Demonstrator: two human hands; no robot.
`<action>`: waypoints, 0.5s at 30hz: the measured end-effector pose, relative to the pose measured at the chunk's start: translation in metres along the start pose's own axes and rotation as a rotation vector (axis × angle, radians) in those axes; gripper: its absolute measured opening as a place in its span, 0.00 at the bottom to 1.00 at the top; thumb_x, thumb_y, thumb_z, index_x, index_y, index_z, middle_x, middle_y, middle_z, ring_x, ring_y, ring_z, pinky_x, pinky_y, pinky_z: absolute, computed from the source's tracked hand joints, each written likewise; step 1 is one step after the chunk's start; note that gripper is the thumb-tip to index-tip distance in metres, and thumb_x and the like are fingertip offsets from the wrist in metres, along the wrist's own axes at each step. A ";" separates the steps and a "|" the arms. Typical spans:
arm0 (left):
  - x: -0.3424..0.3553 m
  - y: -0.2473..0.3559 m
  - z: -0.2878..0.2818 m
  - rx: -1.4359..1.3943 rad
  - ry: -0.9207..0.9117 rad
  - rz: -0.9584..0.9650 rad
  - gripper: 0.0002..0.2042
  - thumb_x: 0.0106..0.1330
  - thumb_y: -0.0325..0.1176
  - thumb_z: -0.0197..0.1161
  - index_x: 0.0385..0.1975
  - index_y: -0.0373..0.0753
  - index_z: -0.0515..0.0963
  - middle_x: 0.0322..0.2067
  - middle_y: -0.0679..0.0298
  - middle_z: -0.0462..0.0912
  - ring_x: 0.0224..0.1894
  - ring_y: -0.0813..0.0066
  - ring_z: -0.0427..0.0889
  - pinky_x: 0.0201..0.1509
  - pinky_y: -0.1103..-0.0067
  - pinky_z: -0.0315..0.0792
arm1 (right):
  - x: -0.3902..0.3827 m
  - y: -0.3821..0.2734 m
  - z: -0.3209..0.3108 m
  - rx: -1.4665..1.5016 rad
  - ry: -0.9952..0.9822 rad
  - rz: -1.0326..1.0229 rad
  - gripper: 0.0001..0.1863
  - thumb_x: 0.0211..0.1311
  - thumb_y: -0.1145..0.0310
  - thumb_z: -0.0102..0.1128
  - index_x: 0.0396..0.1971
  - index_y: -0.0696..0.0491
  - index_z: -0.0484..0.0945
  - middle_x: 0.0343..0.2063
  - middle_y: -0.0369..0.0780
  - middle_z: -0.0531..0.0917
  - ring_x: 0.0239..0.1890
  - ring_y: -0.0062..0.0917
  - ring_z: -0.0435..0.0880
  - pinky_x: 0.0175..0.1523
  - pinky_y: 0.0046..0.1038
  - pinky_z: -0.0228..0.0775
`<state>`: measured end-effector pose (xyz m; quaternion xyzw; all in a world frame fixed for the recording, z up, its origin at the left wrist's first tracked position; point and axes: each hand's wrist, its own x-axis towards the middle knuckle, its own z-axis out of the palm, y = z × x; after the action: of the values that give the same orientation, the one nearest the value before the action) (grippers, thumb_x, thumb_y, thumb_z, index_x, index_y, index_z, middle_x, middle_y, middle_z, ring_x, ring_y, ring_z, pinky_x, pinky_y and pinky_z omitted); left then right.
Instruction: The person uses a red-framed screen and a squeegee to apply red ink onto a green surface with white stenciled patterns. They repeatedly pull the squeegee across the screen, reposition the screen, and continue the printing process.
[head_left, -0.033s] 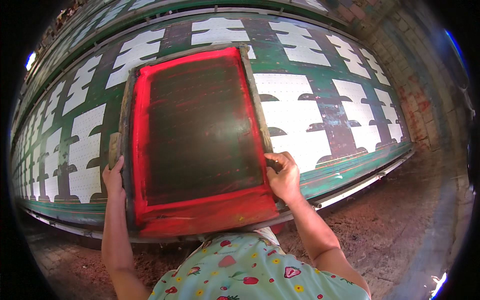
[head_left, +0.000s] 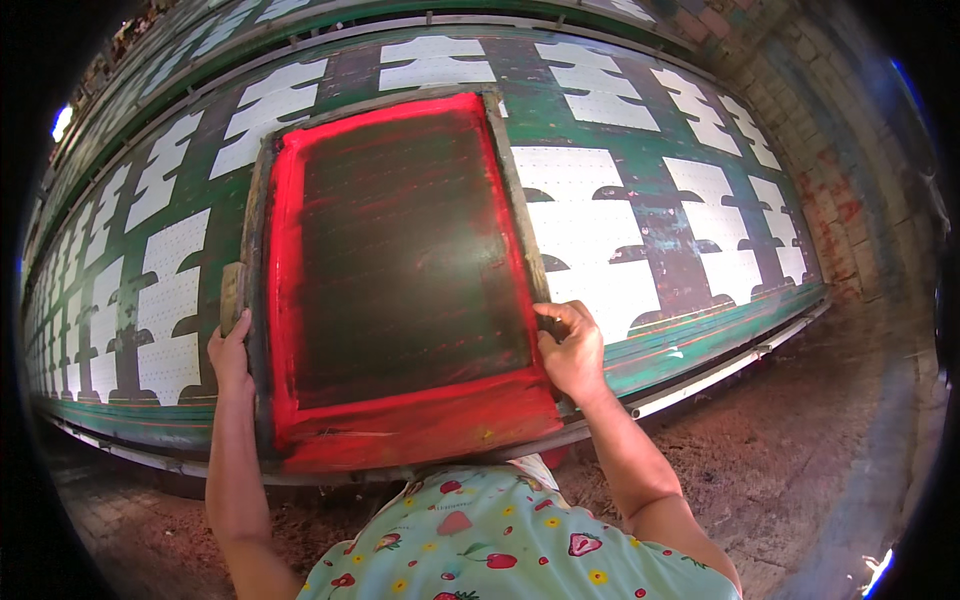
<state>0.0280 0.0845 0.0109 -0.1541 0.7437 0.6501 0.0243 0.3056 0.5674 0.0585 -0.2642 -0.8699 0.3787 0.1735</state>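
A large screen-printing frame [head_left: 400, 260], dark mesh bordered in red, lies over the near part of a long green table, covering some of the white cut pieces [head_left: 590, 240] spread there. My left hand [head_left: 232, 355] is closed on the frame's left side, its thumb at a small wooden block [head_left: 233, 288]. At the lower right side, my right hand [head_left: 568, 350] has its fingers curled onto the rail of the same frame. The undersides of both hands' grips are hidden.
Rows of white pieces [head_left: 170, 170] cover the table [head_left: 650, 360] to left, right and back. A metal rail [head_left: 700, 375] runs along the near edge. Another long table [head_left: 240, 25] stands beyond. A brick wall [head_left: 830, 210] is at the right, with dirty floor [head_left: 750, 450] below.
The frame and both my hands have shifted slightly to the right and upward in the picture. The grips look the same.
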 end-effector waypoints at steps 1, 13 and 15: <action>-0.009 0.003 0.014 -0.023 -0.014 -0.004 0.19 0.74 0.36 0.81 0.57 0.31 0.89 0.47 0.64 0.93 0.47 0.75 0.89 0.56 0.73 0.80 | 0.004 0.010 -0.013 0.058 0.017 0.008 0.21 0.56 0.81 0.71 0.50 0.52 0.94 0.41 0.45 0.88 0.44 0.43 0.90 0.53 0.40 0.83; -0.158 0.008 0.254 -0.078 -0.003 0.108 0.19 0.73 0.34 0.81 0.58 0.30 0.87 0.47 0.62 0.92 0.46 0.73 0.89 0.53 0.74 0.80 | 0.065 0.216 -0.164 0.087 0.138 0.139 0.25 0.52 0.85 0.67 0.50 0.50 0.95 0.45 0.46 0.91 0.44 0.39 0.92 0.54 0.37 0.84; -0.177 0.004 0.281 -0.107 -0.012 0.134 0.18 0.73 0.34 0.81 0.57 0.32 0.87 0.45 0.63 0.92 0.44 0.74 0.88 0.51 0.73 0.80 | 0.070 0.245 -0.182 0.165 0.173 0.130 0.26 0.51 0.87 0.67 0.50 0.53 0.94 0.46 0.45 0.91 0.47 0.36 0.93 0.57 0.36 0.84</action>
<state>0.1490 0.3939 0.0133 -0.1009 0.7165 0.6898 -0.0232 0.4209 0.8524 0.0006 -0.3364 -0.7986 0.4351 0.2443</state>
